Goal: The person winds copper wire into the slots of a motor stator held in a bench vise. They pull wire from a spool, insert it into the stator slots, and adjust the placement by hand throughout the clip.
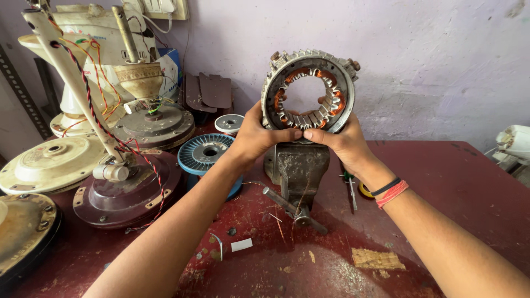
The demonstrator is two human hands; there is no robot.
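I hold the stator (pixel 308 91) upright at the top centre of the frame, a ring of grey metal with copper windings round its inner edge and the pale wall showing through its open middle. Its lower rim sits on top of the vise (pixel 298 168), just below it. My left hand (pixel 255 135) is closed on the ring's lower left, thumb laid across the front; my right hand (pixel 342 142) is closed on the lower right, its thumb meeting the other at the bottom (red threads and a black band circle that wrist). The vise stands on the dark red table (pixel 441 182), its handle (pixel 292 208) jutting toward me. Right of it lies a screwdriver (pixel 350 187). Left of the vise are a blue spool (pixel 207 154) and a smaller white one (pixel 229 123). Fan motors (pixel 127 187) with twisted wires crowd the left of the frame.
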